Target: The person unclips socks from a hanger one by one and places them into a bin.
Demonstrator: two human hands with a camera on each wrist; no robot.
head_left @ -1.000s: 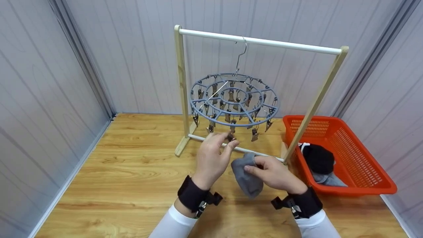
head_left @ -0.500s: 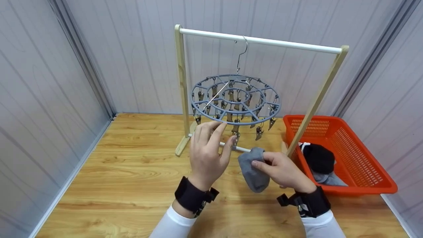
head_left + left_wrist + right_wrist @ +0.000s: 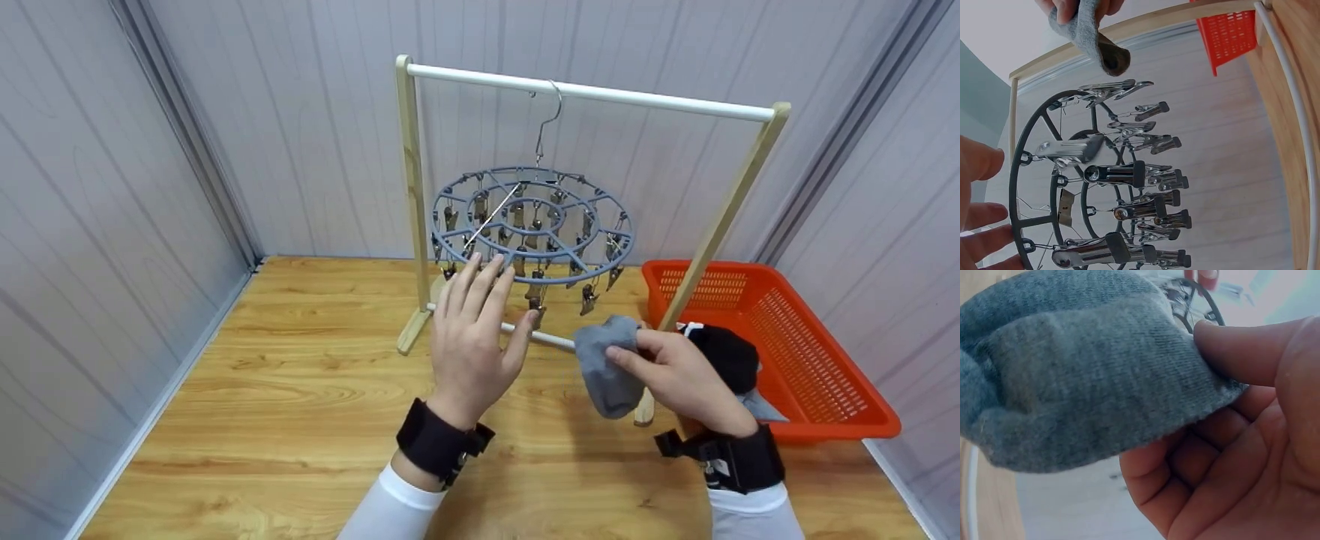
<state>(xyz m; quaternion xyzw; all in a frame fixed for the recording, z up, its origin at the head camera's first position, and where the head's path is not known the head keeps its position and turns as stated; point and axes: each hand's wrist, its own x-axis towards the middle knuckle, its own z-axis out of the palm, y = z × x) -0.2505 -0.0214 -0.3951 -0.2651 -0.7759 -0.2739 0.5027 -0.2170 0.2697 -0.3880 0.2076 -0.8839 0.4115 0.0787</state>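
A grey sock (image 3: 609,367) hangs from my right hand (image 3: 686,375), pinched between thumb and fingers at its opening edge. In the right wrist view the ribbed sock (image 3: 1084,371) fills much of the frame, the thumb on top of its edge. My left hand (image 3: 472,345) is raised with straight, spread fingers at the near left rim of a round blue-grey clip hanger (image 3: 551,282). The hand holds nothing. Several metal clips (image 3: 1114,174) dangle from the hanger's rings, and one clip (image 3: 537,309) hangs just beside the left thumb.
The hanger hooks onto the white top bar (image 3: 637,97) of a wooden-legged rack (image 3: 411,187). At right stands an orange basket (image 3: 840,360) holding a black item (image 3: 724,358) and grey cloth (image 3: 761,407). A white lower bar (image 3: 551,340) runs between the rack's legs. Panelled walls enclose the table.
My left fingers have let go of a clip and straightened upward. The right hand has moved right and slightly up with the grey sock, toward the basket. The hanger has swayed slightly.
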